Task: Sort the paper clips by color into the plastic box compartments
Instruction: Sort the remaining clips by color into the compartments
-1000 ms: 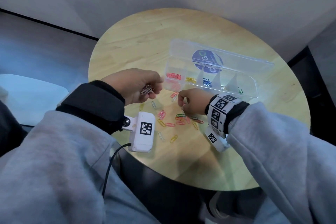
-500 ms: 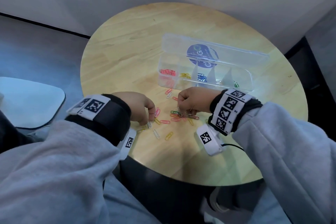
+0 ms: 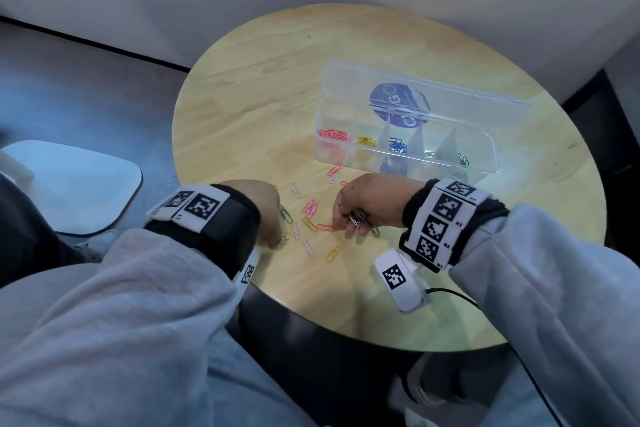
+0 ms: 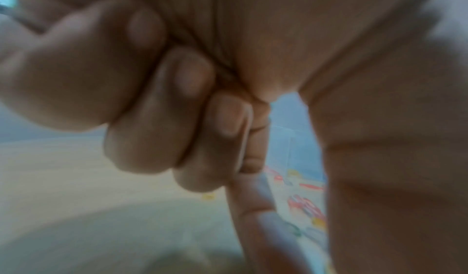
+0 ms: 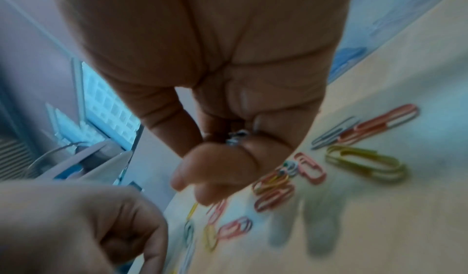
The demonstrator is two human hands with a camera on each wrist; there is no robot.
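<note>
Loose coloured paper clips (image 3: 313, 208) lie on the round wooden table (image 3: 259, 97) in front of the clear plastic box (image 3: 493, 156). Its lid stands open, and red clips (image 3: 333, 135), yellow clips (image 3: 366, 141), blue clips (image 3: 397, 146) and green clips (image 3: 463, 160) sit in separate compartments. My left hand (image 3: 275, 243) is down at the left of the pile. Three of its fingers (image 4: 152, 108) curl tight into the palm, and a thin pale edge shows between them. My right hand (image 3: 349, 222) pinches a small bunch of clips (image 5: 238, 137) just above the pile's right side.
A white chair seat (image 3: 69, 184) stands left of the table. The table's near edge runs just under both wrists, and a white wrist camera module (image 3: 401, 281) hangs over it. Bare wood lies left of and behind the box, with a wall beyond.
My left hand, raised with white clips in it a second ago, has come down and turned onto the pile's left side. The right hand stayed at the pile, fingers gathered on clips.
</note>
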